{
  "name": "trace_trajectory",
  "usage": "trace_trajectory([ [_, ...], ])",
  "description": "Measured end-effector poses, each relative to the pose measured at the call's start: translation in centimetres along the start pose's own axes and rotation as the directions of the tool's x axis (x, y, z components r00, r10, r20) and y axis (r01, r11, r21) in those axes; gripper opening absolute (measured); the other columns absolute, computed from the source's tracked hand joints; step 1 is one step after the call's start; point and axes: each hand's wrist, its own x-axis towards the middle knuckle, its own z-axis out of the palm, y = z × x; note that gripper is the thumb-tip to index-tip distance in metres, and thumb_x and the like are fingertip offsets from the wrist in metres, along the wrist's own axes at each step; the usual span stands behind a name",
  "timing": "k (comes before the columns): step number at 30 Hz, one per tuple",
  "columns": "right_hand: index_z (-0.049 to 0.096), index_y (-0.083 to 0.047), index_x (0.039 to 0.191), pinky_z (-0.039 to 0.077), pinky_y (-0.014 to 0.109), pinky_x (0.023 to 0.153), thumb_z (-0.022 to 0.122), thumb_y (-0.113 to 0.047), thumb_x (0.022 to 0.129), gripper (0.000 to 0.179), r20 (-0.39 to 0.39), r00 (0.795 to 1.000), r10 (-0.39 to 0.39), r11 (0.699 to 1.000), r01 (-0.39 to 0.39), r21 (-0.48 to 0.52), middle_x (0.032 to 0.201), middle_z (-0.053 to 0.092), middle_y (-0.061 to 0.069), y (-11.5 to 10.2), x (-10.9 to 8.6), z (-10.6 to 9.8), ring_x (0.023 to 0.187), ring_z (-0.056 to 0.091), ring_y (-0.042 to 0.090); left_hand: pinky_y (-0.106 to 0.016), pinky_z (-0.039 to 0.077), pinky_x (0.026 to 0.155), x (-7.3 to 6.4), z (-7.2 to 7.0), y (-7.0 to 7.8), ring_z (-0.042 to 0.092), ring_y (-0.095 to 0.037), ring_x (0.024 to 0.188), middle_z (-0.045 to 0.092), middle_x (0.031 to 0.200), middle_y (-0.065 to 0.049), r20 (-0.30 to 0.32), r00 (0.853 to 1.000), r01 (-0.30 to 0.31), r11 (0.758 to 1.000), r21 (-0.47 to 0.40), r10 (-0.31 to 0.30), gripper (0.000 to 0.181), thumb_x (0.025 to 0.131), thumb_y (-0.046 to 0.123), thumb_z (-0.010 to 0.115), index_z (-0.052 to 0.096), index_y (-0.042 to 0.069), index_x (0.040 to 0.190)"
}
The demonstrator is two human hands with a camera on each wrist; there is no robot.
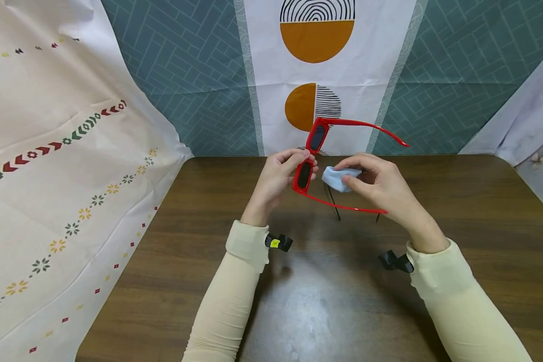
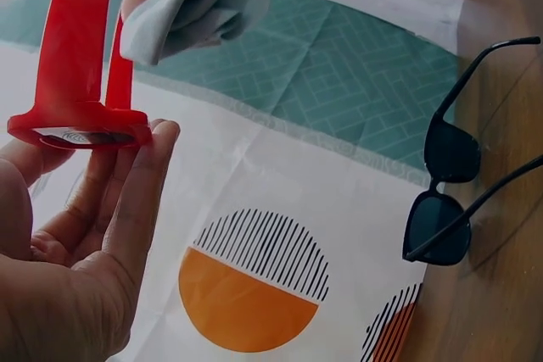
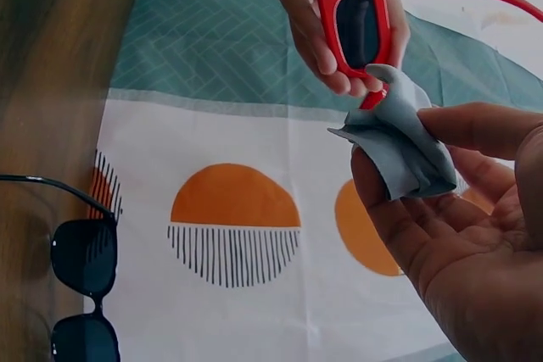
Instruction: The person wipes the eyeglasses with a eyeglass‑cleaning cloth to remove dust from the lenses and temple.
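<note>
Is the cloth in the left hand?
No, the right hand pinches the cloth, while the left hand holds the red sunglasses.

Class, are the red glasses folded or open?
Open: in the head view, both temples of the red glasses stick out, spread apart.

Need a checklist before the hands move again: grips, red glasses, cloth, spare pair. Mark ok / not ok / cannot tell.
1. Left hand grips the red glasses: ok, fingers hold the frame near the bridge.
2. Red glasses' arms unfolded: ok, both extend away from the frame.
3. Right hand has the cloth: ok, pinched between thumb and fingers, bunched.
4. Cloth on a lens: not ok, a gap shows in the head view.
5. Lenses free of smudges: cannot tell, too small.
6. Black glasses out of the way: ok, seemingly; on the table, apart from both hands in the left wrist view.
</note>
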Motion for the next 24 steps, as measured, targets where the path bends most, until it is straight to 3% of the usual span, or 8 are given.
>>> trace_trajectory([
  [7,0.075,-0.008,0.118,0.054,0.017,0.077,0.072,-0.001,0.097,0.022,-0.038,0.998,-0.050,0.997,0.048,-0.062,0.112,0.069,0.005,0.0,-0.2,-0.5,0.084,0.065,0.018,-0.048,0.060,0.093,0.1,-0.7,0.2,0.071,-0.040,0.098,0.071,0.100,-0.016,0.002,1.000,0.006,1.000,0.013,-0.006,0.025,0.105,0.023,0.064,0.072,-0.001,0.107],
  [18,0.076,-0.009,0.113,0.051,0.016,0.078,0.072,0.003,0.095,0.022,-0.035,0.994,-0.099,0.985,0.093,-0.144,0.110,0.070,0.004,0.7,-0.1,0.1,0.089,0.061,0.015,-0.042,0.062,0.088,0.0,-1.8,-0.1,0.071,-0.033,0.095,0.071,0.100,-0.015,0.019,0.998,0.053,0.998,0.035,-0.053,0.022,0.104,0.021,0.066,0.073,0.000,0.103],
  [24,0.076,-0.009,0.110,0.048,0.019,0.076,0.071,0.006,0.093,0.023,-0.039,0.989,-0.143,0.971,0.132,-0.200,0.108,0.071,0.003,1.2,0.0,0.1,0.088,0.059,0.014,-0.045,0.060,0.092,0.5,-3.0,0.0,0.071,-0.031,0.092,0.071,0.101,-0.017,-0.009,0.998,0.067,0.995,0.070,-0.067,0.025,0.104,0.020,0.066,0.073,-0.003,0.107],
])
